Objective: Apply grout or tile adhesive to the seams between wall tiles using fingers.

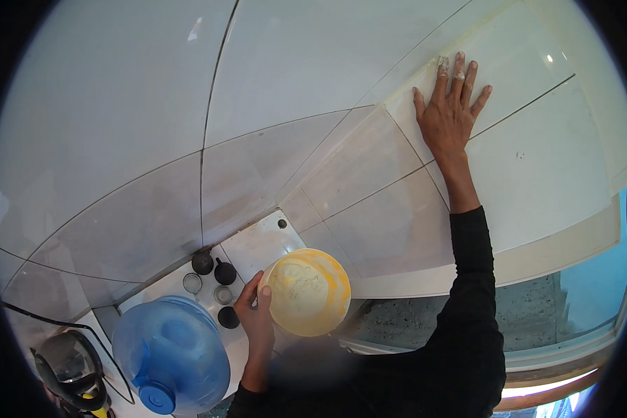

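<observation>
My left hand grips the rim of a yellow bowl at its left side. Pale, creamy paste lies in the bowl and is smeared up its inner wall. My right hand is spread flat against the white wall tiles, near the corner where two walls meet. White residue coats some of its fingertips, and it holds nothing. Just left of the fingers, a pale yellowish line runs along the corner joint.
Below left stands a big blue water bottle with a blue cap. Several small dark and glass jars crowd the white ledge behind it. A kettle-like appliance and a black cord are at far left. A window-like opening lies lower right.
</observation>
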`<state>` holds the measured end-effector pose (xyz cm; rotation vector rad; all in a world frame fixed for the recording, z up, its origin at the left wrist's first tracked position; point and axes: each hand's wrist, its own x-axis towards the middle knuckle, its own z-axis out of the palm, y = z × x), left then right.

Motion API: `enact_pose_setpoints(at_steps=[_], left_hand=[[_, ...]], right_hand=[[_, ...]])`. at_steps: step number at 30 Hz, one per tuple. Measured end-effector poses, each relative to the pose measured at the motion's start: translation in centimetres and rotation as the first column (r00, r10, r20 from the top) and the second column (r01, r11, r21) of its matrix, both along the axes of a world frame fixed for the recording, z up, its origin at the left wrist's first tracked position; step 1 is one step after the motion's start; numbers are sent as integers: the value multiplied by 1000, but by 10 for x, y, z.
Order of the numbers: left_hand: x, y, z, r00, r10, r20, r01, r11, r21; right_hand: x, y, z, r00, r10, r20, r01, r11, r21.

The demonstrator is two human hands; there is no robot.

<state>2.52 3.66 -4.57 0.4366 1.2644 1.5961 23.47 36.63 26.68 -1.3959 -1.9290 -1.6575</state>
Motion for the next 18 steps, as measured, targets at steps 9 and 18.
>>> enact_pose_setpoints(at_steps=[9, 18], left_hand=[[-1, -2, -11, 1000, 3, 11, -3, 1000, -15], [-8, -4, -10, 999, 26, 28, -24, 999, -37]], right_hand=[[1, 3, -8, 999, -17, 37, 17, 1000, -10], [5, 0, -6, 996, 31, 84, -29, 999, -25]])
